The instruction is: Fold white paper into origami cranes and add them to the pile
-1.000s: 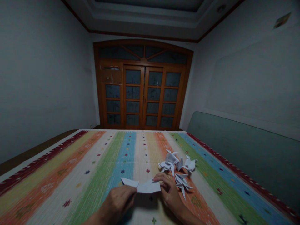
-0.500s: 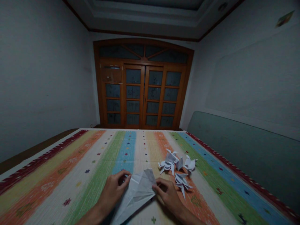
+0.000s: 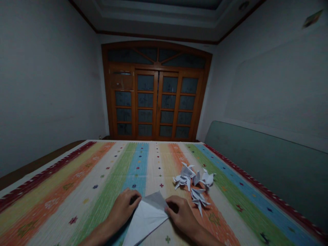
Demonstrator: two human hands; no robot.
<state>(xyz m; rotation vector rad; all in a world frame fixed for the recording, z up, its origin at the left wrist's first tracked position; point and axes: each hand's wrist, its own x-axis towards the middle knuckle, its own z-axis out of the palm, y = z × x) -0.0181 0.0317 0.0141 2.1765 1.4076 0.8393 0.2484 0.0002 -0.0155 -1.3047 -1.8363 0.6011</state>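
Observation:
A creased sheet of white paper [image 3: 147, 218], partly folded, is held low over the striped cloth between both hands. My left hand [image 3: 125, 205] pinches its upper left edge between thumb and fingertips. At the right corner, my right hand [image 3: 180, 212] grips the paper the same way. The top of the sheet forms a greyer, shaded flap, and its lower end tapers toward the bottom of the view. Just beyond my right hand lies a cluster of several folded white paper figures [image 3: 186, 176] with pointed ends.
A tablecloth [image 3: 99, 177] with coloured stripes and small motifs covers the table. Along the right side stands a pale green panel [image 3: 256, 153]. Wooden double doors [image 3: 157, 102] with glass panes are across the room, between plain walls.
The top of the paper has come down toward me and its upper part now shows as a flat, shaded flap. Both hands keep their pinch, having shifted only slightly.

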